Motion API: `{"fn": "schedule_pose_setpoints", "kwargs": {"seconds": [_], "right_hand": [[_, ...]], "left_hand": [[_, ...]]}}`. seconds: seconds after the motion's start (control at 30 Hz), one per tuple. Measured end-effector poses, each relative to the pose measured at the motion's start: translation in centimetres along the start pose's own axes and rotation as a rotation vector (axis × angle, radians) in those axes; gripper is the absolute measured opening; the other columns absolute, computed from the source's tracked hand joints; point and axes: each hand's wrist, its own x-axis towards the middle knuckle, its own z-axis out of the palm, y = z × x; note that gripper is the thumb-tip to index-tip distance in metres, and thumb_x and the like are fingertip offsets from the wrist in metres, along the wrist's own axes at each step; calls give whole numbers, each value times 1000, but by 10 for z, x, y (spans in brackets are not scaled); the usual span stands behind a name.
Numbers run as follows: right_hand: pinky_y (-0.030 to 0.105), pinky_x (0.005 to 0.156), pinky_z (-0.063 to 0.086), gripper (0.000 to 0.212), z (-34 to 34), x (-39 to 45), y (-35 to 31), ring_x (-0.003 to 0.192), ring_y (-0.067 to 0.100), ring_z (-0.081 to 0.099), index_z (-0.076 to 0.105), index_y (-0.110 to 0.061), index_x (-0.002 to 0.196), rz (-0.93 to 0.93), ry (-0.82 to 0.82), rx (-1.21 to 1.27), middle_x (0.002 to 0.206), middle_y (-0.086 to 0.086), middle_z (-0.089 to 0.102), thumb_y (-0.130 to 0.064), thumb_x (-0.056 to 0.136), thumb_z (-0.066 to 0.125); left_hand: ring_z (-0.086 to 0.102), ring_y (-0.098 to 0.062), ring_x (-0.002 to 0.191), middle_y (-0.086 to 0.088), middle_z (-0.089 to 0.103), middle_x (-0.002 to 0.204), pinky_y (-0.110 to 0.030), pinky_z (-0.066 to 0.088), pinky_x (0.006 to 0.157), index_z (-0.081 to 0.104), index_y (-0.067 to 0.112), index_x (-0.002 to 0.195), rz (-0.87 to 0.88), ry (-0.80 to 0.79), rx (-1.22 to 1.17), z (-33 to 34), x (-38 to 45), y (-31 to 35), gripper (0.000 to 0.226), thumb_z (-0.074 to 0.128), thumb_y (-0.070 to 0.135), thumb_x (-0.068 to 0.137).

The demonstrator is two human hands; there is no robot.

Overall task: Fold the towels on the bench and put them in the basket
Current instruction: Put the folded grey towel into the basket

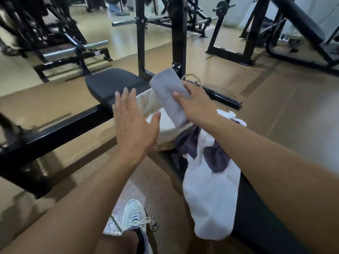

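The right hand (197, 105) grips a folded grey towel (169, 96), fingers curled over its near half, and holds it tilted above the basket (146, 103). The towel is a narrow, thick rectangle; its far end points up and away toward the black upright post (178, 33) of the rack, and its near end hangs over the basket's opening. The left hand (134, 123) holds nothing: its fingers are straight and spread, palm turned toward the basket's left side, thumb just at the rim. Whether the thumb touches the lining is hard to say from this angle.

The basket has a pale cloth lining and a woven base, with a rope handle (191, 77) showing behind the right hand. It sits on the bench (256, 226), at the far end of the dark padded top. A folded white towel (165, 125) lies inside it, under the grey one.

Just beside the basket on the near side, a heap of unfolded towels rests on the bench: a large white towel (211, 198) draped toward the person, with a dark purple-grey towel (216, 158) crumpled on top of it.

A second black padded seat (113, 85) stands beyond the basket. Below, a white sneaker (133, 215) rests on the tan floor (275, 107).
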Motion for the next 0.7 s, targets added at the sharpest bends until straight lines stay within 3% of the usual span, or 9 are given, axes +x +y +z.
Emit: {"fn": "schedule_pose_setpoints", "kwargs": {"seconds": [0.07, 0.17, 0.27, 0.43, 0.53, 0.6, 0.7], "right_hand": [[35, 78, 46, 28, 22, 28, -2, 101, 28, 64, 65, -6, 121, 31, -128, -164, 112, 12, 70, -21, 102, 51], [37, 80, 49, 35, 55, 51, 10, 103, 33, 63, 66, 1, 118, 184, -293, -239, 108, 18, 67, -28, 104, 50], [31, 74, 43, 40, 77, 60, 19, 90, 28, 55, 65, 1, 108, 203, -426, -351, 100, 19, 62, -33, 106, 45], [31, 75, 43, 45, 88, 65, 21, 89, 26, 51, 63, 0, 125, 203, -572, -452, 101, 13, 56, -35, 108, 41], [30, 79, 38, 43, 86, 64, 21, 74, 23, 49, 61, -7, 117, 205, -610, -564, 93, 9, 56, -41, 108, 37], [32, 86, 41, 40, 82, 65, 16, 86, 27, 57, 60, -9, 115, 169, -626, -634, 101, 10, 63, -43, 107, 40], [38, 99, 47, 55, 70, 70, 11, 117, 33, 61, 55, -6, 140, 118, -583, -631, 129, 15, 66, -44, 101, 56]], "left_hand": [[-10, -24, 156, -9, 0, 170, -45, 2, 127, 6, 8, 160, -71, -140, 160, 2, 13, -25, 102, 56, 63, 91], [-14, -23, 155, -5, -9, 170, -43, 3, 127, -9, 9, 159, -139, -281, 107, 12, 9, -44, 123, 63, 71, 81], [-12, -21, 155, -3, -12, 169, -44, 6, 127, -14, 11, 158, -133, -243, 49, 18, 5, -49, 126, 66, 70, 80], [-13, -17, 155, -1, -7, 170, -41, 2, 127, -14, 17, 159, -78, -202, 25, 18, 10, -47, 126, 73, 61, 79], [-12, -20, 155, -3, -7, 170, -40, 0, 127, -14, 18, 159, -100, -200, 21, 18, 10, -45, 125, 73, 61, 79], [-13, -21, 155, -5, -9, 169, -40, -1, 127, -15, 17, 158, -110, -202, 16, 18, 10, -43, 126, 73, 60, 79], [-14, -23, 155, -6, -11, 169, -41, -1, 127, -15, 16, 158, -112, -218, 36, 17, 10, -40, 125, 72, 60, 81]]}}
